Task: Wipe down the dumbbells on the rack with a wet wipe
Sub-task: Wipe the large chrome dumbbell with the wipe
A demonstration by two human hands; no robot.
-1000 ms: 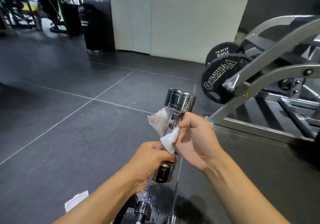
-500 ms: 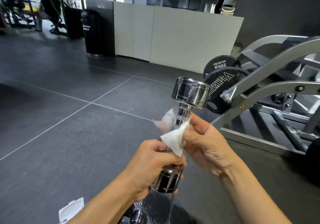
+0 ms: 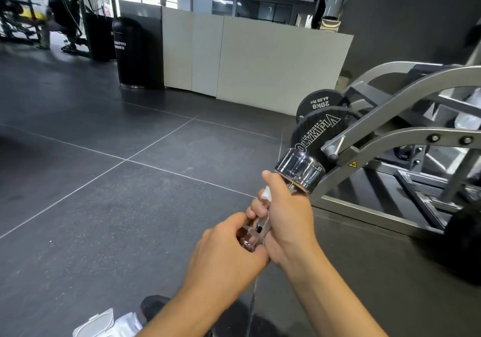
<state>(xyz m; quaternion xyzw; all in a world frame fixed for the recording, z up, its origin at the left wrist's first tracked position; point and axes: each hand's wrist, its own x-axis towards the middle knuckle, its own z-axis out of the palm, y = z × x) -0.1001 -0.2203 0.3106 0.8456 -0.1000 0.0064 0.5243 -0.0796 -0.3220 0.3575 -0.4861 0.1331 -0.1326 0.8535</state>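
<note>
Fingers of the right hand are curled tight round the handle of a dumbbell, thumb pointing up toward its upper head. A corner of white wipe pokes out between thumb and fingers, pressed against the handle. The left hand sits just below and touches the right, clamped round the lower head, of which only a shiny patch shows between the fingers. The dumbbell is chrome, held in the air in front of the person, tilted so its upper head leans away and to the right.

Below the forearms, at the bottom edge, lies a white wipe packet with its lid flipped open. The floor is dark tile with pale seams. To the right stands a grey weight machine carrying black plates, one marked 20KG. Farther back are a white partition and, just beside its left end, a black bin.
</note>
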